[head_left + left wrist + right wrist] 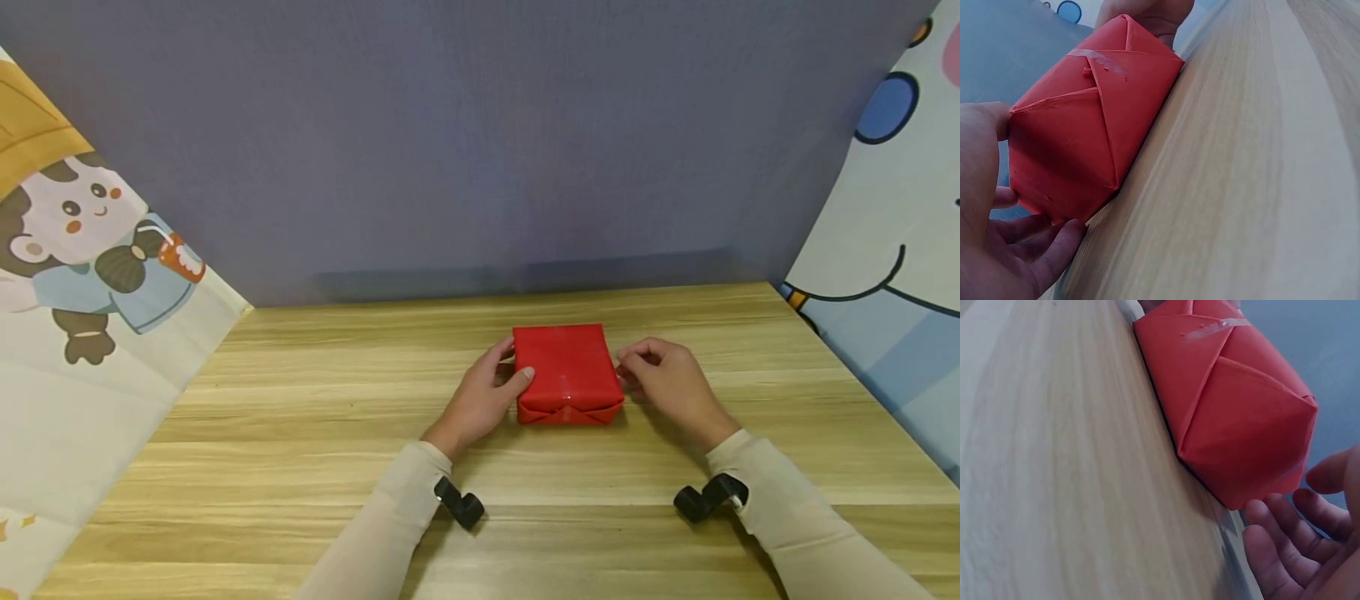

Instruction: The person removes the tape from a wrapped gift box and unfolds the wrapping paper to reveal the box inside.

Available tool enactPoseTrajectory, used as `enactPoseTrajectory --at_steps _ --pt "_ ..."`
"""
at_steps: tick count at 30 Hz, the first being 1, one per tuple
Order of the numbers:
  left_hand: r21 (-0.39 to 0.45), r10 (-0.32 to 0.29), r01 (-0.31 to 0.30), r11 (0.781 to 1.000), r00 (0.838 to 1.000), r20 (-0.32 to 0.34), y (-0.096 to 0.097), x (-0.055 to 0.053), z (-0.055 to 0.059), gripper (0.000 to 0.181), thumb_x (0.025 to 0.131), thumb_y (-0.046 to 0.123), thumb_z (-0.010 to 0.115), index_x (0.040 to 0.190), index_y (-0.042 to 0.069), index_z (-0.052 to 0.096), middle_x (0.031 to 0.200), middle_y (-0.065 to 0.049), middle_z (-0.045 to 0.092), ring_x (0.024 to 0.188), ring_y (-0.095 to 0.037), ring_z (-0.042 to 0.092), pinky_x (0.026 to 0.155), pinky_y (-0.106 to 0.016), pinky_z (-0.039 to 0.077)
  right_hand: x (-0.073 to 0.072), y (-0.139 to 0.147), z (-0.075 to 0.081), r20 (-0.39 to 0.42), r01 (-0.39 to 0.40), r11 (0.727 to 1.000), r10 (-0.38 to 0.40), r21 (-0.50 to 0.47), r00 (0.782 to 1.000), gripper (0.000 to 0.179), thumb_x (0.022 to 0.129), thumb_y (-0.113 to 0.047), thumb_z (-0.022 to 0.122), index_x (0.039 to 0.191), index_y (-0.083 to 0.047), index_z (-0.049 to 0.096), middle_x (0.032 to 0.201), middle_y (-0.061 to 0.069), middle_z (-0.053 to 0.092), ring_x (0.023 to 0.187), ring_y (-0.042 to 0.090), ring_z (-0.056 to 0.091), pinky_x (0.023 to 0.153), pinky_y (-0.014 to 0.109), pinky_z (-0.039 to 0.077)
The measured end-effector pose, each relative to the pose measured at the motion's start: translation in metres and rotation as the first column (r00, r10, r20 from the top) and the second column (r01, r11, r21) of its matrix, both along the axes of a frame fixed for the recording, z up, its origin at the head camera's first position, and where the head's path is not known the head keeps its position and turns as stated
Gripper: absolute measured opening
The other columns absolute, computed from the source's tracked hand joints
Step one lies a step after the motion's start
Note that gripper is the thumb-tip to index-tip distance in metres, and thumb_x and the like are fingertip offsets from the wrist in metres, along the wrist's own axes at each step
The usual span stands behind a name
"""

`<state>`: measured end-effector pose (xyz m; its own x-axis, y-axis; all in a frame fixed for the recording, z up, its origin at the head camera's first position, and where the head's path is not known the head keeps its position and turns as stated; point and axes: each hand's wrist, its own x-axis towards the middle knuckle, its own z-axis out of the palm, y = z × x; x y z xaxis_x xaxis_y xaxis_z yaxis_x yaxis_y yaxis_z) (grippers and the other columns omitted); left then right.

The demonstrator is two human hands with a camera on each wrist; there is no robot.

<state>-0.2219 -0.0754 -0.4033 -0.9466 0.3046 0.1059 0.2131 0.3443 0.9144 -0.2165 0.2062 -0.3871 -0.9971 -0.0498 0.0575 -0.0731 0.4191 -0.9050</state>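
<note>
A box wrapped in red paper [566,362] lies on the wooden tabletop, folded flaps on its near side. Clear tape [1213,329] crosses those flaps in both wrist views. My left hand [482,398] holds the box at its left end, thumb on the top and fingers along the side. At the right end is my right hand [671,385], fingers loosely bent with their tips close to the paper. In the right wrist view, a faint shiny strip [1294,467] shows on that end, near the thumb. Whether the right fingertips touch the box is hard to tell.
The wooden table [315,433] spreads out around the box. Behind it stands a grey-blue panel [480,150]. Cartoon-printed sheets hang at the left [97,375] and right [862,225]. Each wrist carries a small black camera mount.
</note>
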Motion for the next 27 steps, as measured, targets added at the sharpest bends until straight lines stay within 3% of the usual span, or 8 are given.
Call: enactPoseTrajectory --at_steps 10,17,21,27 --pt "0.019 -0.008 0.008 1.000 1.000 -0.026 0.001 -0.002 -0.002 0.063 0.100 0.034 0.063 0.154 0.015 0.038 0.142 -0.004 0.052 0.122 -0.021 0.057 0.102 -0.037 0.048 -0.007 0.006 -0.003 0.147 -0.035 0.998 0.043 -0.055 0.988 0.036 0.103 -0.026 0.055 0.116 0.007 0.062 0.089 0.008 0.070 0.079 0.017 0.069 0.067 0.033 0.059" --pt "0.003 0.044 -0.044 0.999 0.996 -0.076 0.001 -0.003 -0.003 0.060 0.100 0.033 0.063 0.151 0.009 0.043 0.138 -0.002 0.054 0.121 -0.017 0.057 0.100 -0.032 0.048 -0.010 0.018 -0.003 0.239 -0.077 0.973 0.129 -0.216 0.962 0.043 0.105 -0.028 0.052 0.120 0.012 0.056 0.096 0.007 0.069 0.085 0.018 0.071 0.071 0.034 0.059" --pt "-0.019 0.098 -0.101 0.995 0.989 -0.110 0.000 -0.003 -0.004 0.052 0.099 0.033 0.064 0.142 0.007 0.053 0.131 -0.002 0.058 0.117 -0.016 0.058 0.097 -0.030 0.049 -0.010 0.020 -0.003 0.246 -0.089 0.955 0.162 -0.282 0.956 0.042 0.105 -0.027 0.051 0.118 0.012 0.055 0.096 0.008 0.069 0.087 0.018 0.071 0.071 0.034 0.059" --pt "-0.022 0.136 -0.143 0.990 0.974 -0.181 -0.001 -0.003 -0.002 0.035 0.098 0.030 0.066 0.126 0.009 0.065 0.117 -0.001 0.065 0.109 -0.015 0.062 0.092 -0.030 0.052 -0.009 0.021 -0.003 0.234 -0.091 0.961 0.155 -0.261 0.960 0.043 0.105 -0.025 0.051 0.123 0.014 0.053 0.097 0.008 0.069 0.087 0.017 0.071 0.071 0.033 0.059"
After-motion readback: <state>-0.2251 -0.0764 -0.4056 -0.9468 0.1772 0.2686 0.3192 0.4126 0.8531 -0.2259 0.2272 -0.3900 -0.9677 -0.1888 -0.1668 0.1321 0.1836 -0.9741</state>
